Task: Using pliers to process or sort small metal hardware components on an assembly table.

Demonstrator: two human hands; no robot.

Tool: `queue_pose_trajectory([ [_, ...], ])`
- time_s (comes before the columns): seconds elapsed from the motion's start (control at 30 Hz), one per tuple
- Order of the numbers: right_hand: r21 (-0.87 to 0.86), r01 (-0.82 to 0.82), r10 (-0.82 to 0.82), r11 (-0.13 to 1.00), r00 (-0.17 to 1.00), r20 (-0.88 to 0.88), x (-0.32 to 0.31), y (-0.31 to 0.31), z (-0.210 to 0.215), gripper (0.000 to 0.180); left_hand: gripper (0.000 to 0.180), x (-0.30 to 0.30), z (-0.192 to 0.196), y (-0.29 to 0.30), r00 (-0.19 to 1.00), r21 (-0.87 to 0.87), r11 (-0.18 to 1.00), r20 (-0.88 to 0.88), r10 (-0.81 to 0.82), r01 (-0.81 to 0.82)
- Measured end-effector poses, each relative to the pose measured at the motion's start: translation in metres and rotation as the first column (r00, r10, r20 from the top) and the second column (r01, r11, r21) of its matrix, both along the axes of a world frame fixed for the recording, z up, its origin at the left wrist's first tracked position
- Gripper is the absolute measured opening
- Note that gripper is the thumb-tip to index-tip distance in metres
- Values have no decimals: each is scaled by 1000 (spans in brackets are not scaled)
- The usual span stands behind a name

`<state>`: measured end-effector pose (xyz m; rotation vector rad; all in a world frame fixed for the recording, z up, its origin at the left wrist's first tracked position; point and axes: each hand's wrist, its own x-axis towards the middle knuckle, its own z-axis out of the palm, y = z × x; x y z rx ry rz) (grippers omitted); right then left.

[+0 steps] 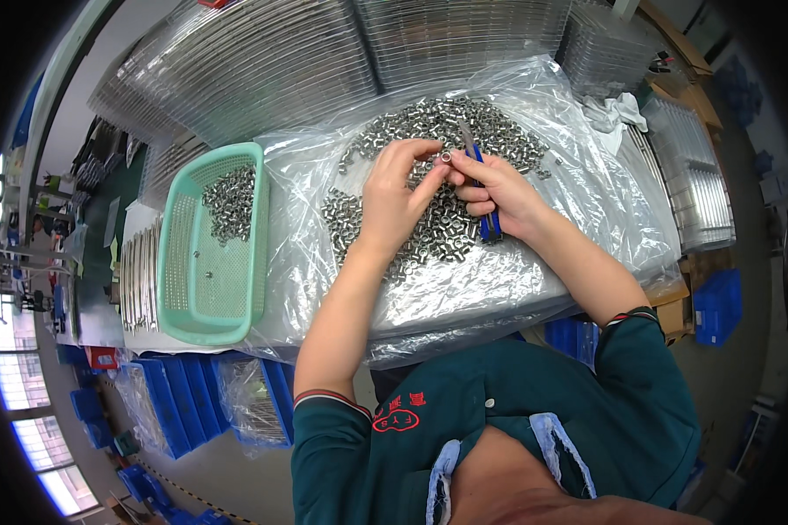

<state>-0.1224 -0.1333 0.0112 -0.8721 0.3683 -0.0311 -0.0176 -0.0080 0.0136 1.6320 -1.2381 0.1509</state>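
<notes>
Here, the small metal ring (446, 157) sits between the two hands, above a heap of metal parts (442, 234), its opening seeming to face upward. The left hand (396, 192) pinches it from the left; the right hand (502, 190) seems to meet it thumb-first from the right, neither clearly nearer, while gripping a blue-handled tool (489, 227) whose long axis slants from far-left to near-right.

I read this as a factory workshop: small metal sleeves (433, 236) heaped on a plastic-sheeted workbench (521, 276) mid-frame, clear ridged trays (263, 66) stacked along the top, blue plastic bins (182, 407) lower left, tall windows (19, 376) at far left.
</notes>
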Motion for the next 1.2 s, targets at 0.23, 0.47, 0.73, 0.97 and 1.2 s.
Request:
queue_pose_trajectory([
  [0.23, -6, -12, 12, 1000, 1000, -8, 1, 3, 2, 16, 16, 5, -4, 4, 991, 31, 998, -120, -51, 55],
  [0.47, 7, -13, 13, 1000, 1000, 21, 0, -1, 11, 32, 24, 59, 20, 39, 701, -574, 680, -702, -123, -456],
  [0.73, 2, -9, 9, 1000, 1000, 11, 1, 1, 9, 31, 28, 63, 12, 45, 784, -108, 905, -549, 290, -411],
  [0.97, -8, 15, -15, 1000, 1000, -1, 2, 3, 10, 27, 25, 63, -15, 40, 727, 602, 472, 289, 623, -644],
  [1.2, -42, -5, 6, 999, 1000, 3, 0, 2, 11, 25, 22, 45, -2, 22, 869, 534, 741, -24, 495, -407],
])
